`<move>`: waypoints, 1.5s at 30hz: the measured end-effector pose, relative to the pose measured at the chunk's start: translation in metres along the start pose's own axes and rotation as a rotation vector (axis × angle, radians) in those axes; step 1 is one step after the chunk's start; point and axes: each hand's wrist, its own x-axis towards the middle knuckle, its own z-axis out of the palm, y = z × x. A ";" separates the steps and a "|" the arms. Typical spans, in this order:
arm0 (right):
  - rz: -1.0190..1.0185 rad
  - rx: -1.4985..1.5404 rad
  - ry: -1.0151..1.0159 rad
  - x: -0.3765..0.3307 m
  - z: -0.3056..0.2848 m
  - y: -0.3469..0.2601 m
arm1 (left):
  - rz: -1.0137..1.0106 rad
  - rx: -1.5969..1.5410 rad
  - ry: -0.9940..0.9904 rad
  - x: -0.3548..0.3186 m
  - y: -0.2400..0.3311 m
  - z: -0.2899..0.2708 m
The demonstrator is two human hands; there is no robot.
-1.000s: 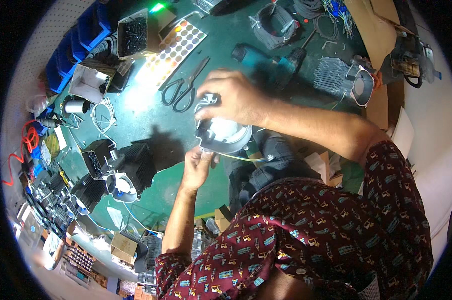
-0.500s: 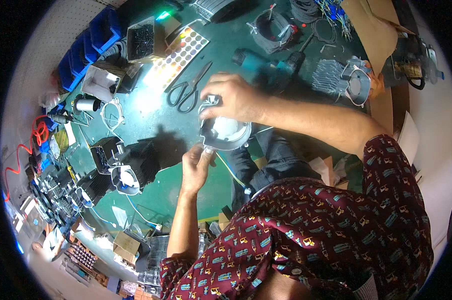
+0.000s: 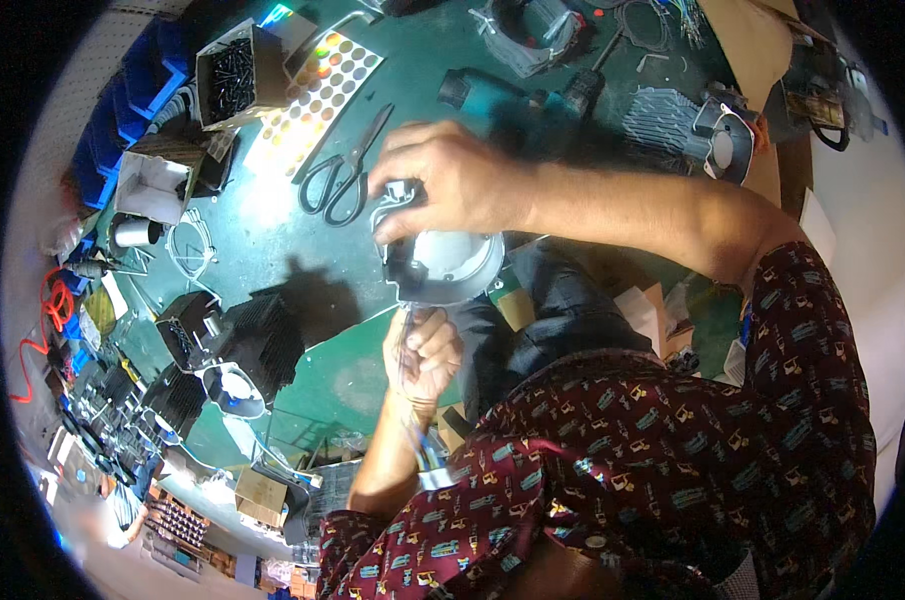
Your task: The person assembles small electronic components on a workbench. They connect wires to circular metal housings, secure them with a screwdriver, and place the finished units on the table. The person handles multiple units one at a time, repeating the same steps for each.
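Note:
My right hand (image 3: 451,182) grips the top rim of a round grey metal lamp housing (image 3: 443,265) and holds it above the green workbench (image 3: 273,230). Just below the housing, my left hand (image 3: 423,352) is closed around thin wires (image 3: 409,330) that run up toward the housing's underside. The inside of the housing shows as a pale shiny dish. Black-handled scissors (image 3: 348,170) lie on the bench just left of my right hand.
A sheet of coloured round stickers (image 3: 318,90), a box of black screws (image 3: 231,65) and a white open box (image 3: 151,185) sit at the upper left. Black finned heat sinks (image 3: 263,340) and a lamp reflector (image 3: 235,390) lie at the left. A teal power drill (image 3: 518,95) lies beyond my right hand.
The housing and both hands sit slightly lower in view. My left hand has dropped a little below the housing and closed around the wires.

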 end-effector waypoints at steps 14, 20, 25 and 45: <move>0.059 0.080 -0.002 0.003 -0.009 0.005 | 0.460 1.339 -0.005 0.009 0.016 -0.005; 0.062 -0.001 -0.073 -0.001 -0.011 0.008 | 0.655 1.845 0.213 0.002 0.014 0.001; -0.046 -0.210 0.253 -0.013 -0.012 -0.019 | 0.721 1.794 0.288 -0.009 -0.014 0.020; 0.911 0.555 0.433 -0.259 0.033 0.054 | 0.928 2.726 -0.006 0.149 -0.176 0.027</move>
